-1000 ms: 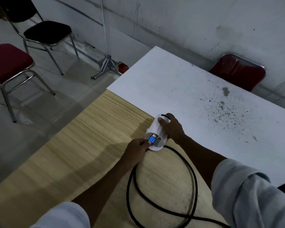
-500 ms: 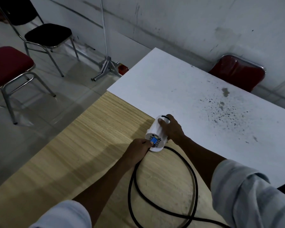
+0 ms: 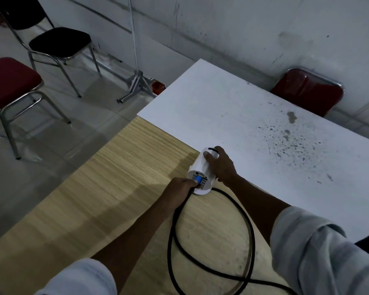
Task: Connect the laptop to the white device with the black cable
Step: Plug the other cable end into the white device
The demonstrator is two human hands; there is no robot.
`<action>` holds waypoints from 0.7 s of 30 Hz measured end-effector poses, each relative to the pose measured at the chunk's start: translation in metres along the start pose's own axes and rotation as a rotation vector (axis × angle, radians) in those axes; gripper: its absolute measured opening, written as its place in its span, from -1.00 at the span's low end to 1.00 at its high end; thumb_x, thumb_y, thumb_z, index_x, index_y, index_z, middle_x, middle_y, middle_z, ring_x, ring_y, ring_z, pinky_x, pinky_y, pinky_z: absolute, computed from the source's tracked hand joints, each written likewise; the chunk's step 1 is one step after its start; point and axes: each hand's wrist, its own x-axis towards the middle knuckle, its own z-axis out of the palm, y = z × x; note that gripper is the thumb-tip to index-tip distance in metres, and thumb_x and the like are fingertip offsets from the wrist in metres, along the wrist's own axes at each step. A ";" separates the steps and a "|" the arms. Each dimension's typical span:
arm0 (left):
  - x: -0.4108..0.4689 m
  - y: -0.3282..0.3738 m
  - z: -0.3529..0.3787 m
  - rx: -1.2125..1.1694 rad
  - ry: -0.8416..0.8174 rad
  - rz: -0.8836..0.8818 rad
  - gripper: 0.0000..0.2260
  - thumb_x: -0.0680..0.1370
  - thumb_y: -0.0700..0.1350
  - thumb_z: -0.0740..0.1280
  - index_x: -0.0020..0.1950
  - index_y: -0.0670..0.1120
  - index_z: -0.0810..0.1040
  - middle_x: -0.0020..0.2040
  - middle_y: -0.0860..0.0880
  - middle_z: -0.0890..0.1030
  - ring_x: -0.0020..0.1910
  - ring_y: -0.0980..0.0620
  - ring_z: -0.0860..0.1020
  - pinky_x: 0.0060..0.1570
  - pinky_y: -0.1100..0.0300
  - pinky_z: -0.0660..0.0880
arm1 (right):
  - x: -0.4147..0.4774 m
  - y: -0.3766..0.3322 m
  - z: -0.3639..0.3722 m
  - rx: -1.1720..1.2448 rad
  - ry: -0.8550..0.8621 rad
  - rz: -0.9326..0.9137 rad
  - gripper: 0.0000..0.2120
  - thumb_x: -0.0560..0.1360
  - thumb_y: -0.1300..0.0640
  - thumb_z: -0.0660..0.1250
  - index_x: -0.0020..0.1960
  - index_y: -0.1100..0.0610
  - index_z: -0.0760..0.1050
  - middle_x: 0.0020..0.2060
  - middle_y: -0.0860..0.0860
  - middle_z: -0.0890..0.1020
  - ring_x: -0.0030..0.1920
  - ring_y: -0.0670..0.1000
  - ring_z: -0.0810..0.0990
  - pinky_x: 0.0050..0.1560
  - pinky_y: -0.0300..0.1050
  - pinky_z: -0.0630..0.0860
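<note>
A white rounded device [image 3: 200, 167] lies on its side where the wooden table meets the white table. My right hand [image 3: 221, 165] grips it from the right side. Its near end shows vent holes and a blue port [image 3: 199, 179]. My left hand [image 3: 180, 187] pinches the plug end of the black cable [image 3: 250, 228] and presses it against that blue port. The cable loops over the wooden table toward me and crosses itself near the bottom edge. No laptop is in view.
The wooden table [image 3: 94, 209] is near me, the white table [image 3: 254, 128] with dark speckles beyond it. A red chair [image 3: 9, 81] and a black chair [image 3: 58, 42] stand on the floor at left, a metal stand [image 3: 136, 81] by the wall, another red chair [image 3: 307, 92] behind the white table.
The device has tilted slightly and my left hand's fingers have closed in over the blue port with the cable end. The cable loop shifted a little.
</note>
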 end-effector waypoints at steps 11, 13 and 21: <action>-0.004 0.003 0.001 0.074 -0.005 0.035 -0.78 0.55 -0.08 0.32 0.05 -0.17 0.68 -0.16 -0.10 0.68 -0.24 0.05 0.59 -0.28 0.22 0.42 | -0.003 -0.002 0.002 0.018 0.016 -0.014 -0.54 0.56 -0.13 0.27 0.37 0.07 0.35 0.25 0.21 0.56 0.19 0.26 0.57 0.08 0.20 0.57; -0.004 0.001 0.001 0.052 -0.006 0.028 -0.78 0.55 -0.08 0.33 0.05 -0.18 0.68 -0.06 -0.20 0.70 -0.15 -0.04 0.62 -0.19 0.14 0.43 | -0.003 -0.003 0.003 0.014 0.019 -0.018 -0.55 0.56 -0.13 0.27 0.36 0.06 0.35 0.24 0.19 0.56 0.19 0.25 0.57 0.11 0.22 0.57; -0.002 0.004 -0.001 0.071 -0.009 0.045 -0.76 0.54 -0.09 0.35 0.01 -0.26 0.67 0.04 -0.37 0.65 -0.13 -0.10 0.55 -0.13 0.05 0.39 | -0.005 -0.002 0.003 0.024 0.030 -0.029 -0.53 0.56 -0.12 0.28 0.37 0.07 0.34 0.26 0.20 0.56 0.23 0.25 0.55 0.20 0.28 0.55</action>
